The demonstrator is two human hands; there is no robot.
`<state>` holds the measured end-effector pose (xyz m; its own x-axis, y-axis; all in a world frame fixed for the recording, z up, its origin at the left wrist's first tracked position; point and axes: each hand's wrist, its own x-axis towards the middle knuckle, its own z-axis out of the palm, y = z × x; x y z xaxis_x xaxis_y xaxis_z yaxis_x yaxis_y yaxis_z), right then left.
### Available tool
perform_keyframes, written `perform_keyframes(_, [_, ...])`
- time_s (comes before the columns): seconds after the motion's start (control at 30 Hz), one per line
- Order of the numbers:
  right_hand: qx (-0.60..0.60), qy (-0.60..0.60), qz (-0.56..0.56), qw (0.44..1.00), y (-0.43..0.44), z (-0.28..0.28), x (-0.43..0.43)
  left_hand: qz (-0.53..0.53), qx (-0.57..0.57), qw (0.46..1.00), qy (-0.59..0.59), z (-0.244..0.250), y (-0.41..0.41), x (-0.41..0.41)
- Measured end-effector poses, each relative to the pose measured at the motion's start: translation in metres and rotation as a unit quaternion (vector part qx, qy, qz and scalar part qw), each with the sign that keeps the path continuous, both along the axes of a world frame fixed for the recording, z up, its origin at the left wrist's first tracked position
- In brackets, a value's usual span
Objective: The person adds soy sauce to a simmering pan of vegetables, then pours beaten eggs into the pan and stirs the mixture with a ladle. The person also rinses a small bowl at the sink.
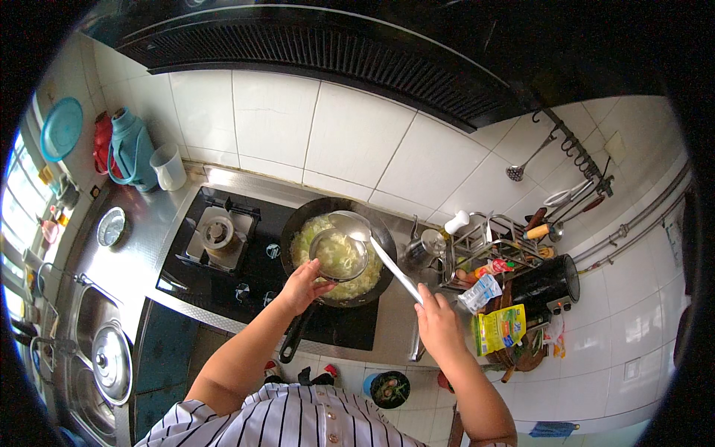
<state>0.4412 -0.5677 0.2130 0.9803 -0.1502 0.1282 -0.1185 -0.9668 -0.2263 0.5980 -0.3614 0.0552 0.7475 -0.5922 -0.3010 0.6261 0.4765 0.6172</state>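
Note:
My left hand (306, 286) grips the near rim of a round metal bowl (338, 255), held over a black wok (289, 240). Pale yellow-green soup with light shreds fills part of the bowl. More of the same soup (357, 289) lies in the wok below. In my right hand (440, 324) is the pale handle of a metal ladle (397, 272). The ladle's head (351, 224) tilts at the bowl's far edge, above the wok; whether the two touch I cannot tell. The wok sits on the right burner, its black handle (296, 335) pointing towards me.
A bare gas burner (218, 233) is left of the wok. Right of it stand a glass jar (433, 243), a metal rack (491, 241) and a yellow packet (501, 328). A lid (109, 360) lies at the sink (89, 318). The range hood (313, 47) hangs overhead.

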Motion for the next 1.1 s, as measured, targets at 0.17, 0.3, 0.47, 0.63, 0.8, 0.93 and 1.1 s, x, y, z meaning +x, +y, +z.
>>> perform_keyframes(0.17, [-0.042, -0.022, 0.065, 0.997, -0.012, -0.005, 0.002, -0.025, 0.066, 0.997, -0.035, 0.007, 0.010, 0.009])
perform_keyframes(0.3, [-0.083, -0.028, 0.102, 0.991, -0.022, -0.024, 0.007, -0.029, 0.129, 0.990, -0.052, 0.015, 0.017, 0.015])
perform_keyframes(0.47, [-0.134, -0.022, 0.115, 0.984, -0.029, -0.043, 0.012, -0.022, 0.148, 0.984, -0.092, 0.015, 0.020, 0.024])
perform_keyframes(0.63, [-0.101, 0.035, 0.086, 0.991, -0.014, -0.038, 0.007, -0.001, 0.188, 0.975, -0.121, -0.002, 0.021, 0.035])
perform_keyframes(0.8, [-0.090, 0.055, 0.073, 0.992, -0.014, -0.041, 0.009, -0.012, 0.204, 0.973, -0.109, -0.001, 0.022, 0.038])
perform_keyframes(0.93, [-0.160, 0.007, 0.141, 0.977, -0.025, -0.041, 0.018, -0.024, 0.218, 0.972, -0.080, 0.009, 0.022, 0.033])
perform_keyframes(1.1, [-0.177, -0.007, 0.162, 0.971, -0.027, -0.036, 0.027, -0.028, 0.195, 0.977, -0.081, -0.004, 0.024, 0.034])
